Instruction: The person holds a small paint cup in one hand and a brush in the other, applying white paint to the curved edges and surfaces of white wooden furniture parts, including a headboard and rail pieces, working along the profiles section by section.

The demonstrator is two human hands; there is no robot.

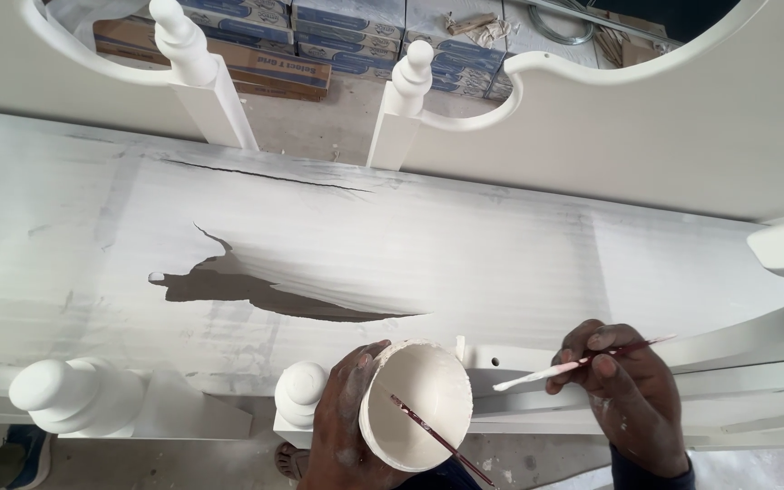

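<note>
Left hand (342,422): clasps white paint cup (416,406), spare brush (440,442) resting inside.
Right hand (626,386): at 3 o'clock of cup, pinches white-tipped paintbrush (563,368).
Panel (465,263): white furniture piece, 12 o'clock.

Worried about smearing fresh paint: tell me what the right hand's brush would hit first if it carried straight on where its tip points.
The right hand aims its brush left; the white tip would probably first meet the paint cup rim in the left hand, though depth is unclear.
</note>
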